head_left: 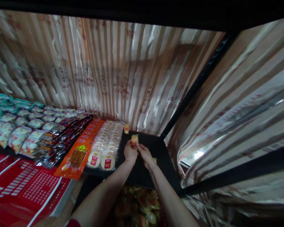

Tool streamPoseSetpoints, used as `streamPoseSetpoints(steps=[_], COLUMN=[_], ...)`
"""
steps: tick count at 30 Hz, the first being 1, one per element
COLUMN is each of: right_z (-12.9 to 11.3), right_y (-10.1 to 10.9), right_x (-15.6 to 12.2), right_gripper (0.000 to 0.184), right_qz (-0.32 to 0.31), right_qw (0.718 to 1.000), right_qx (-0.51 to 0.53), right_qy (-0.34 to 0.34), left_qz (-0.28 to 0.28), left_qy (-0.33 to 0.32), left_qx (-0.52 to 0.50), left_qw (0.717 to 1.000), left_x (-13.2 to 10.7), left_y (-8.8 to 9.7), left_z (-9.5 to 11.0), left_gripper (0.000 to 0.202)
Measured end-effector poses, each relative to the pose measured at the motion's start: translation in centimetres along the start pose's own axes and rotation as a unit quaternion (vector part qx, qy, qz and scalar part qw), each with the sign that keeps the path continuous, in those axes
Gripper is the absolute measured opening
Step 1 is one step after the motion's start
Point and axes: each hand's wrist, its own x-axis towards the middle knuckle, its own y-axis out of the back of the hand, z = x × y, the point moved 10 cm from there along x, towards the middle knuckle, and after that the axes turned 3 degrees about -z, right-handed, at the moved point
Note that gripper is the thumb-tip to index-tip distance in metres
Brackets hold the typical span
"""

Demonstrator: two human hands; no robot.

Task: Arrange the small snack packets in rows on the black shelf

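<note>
Over the black shelf (158,149), both my hands are closed on one small yellow snack packet (134,138) with a reddish label. My left hand (130,152) grips its left side, and the fingers of my right hand (144,154) pinch its lower right edge. A similar yellow packet (126,128) stands at the shelf's back edge, left of my hands. Part of another yellow packet (155,160) shows beside my right wrist. Below my forearms is a pile of yellow wrapped packets (145,205), dim and partly covered by my arms.
Left of my hands lie rows of round, clear-wrapped snacks (108,159), then an orange stick-snack bag (78,154) and several white bags (21,138). Red crates (21,189) stand at front left. A black post (194,91) and printed plastic sheeting (123,72) bound the shelf.
</note>
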Motion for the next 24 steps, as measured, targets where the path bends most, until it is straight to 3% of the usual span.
streamPoseSetpoints(steps=[4,12,18,24], right_z=[-0.3,1.2,1.5,0.5], right_y=[-0.7,-0.7,-2.0,-3.4], right_x=[0.7,5.4,9.4,11.4], right_gripper=[0.036,0.026,0.024,0.024], right_qz=[0.002,0.082,0.068,0.040], right_qw=[0.998,0.993,0.991,0.982], right_qx=[-0.022,-0.015,-0.088,-0.157], right_qy=[0.062,0.086,0.071,0.096], left_qz=[0.009,0.068,0.050,0.010], left_qy=[-0.009,-0.029,-0.035,0.037], left_qx=[0.015,0.042,0.055,0.017], left_qw=[1.000,0.996,0.997,0.999], left_x=[0.3,1.7,4.4,6.8], left_y=[0.9,0.5,-0.9,-1.8], left_z=[0.5,0.3,-0.1,-0.8], left_gripper=[0.033,0.038,0.039,0.037])
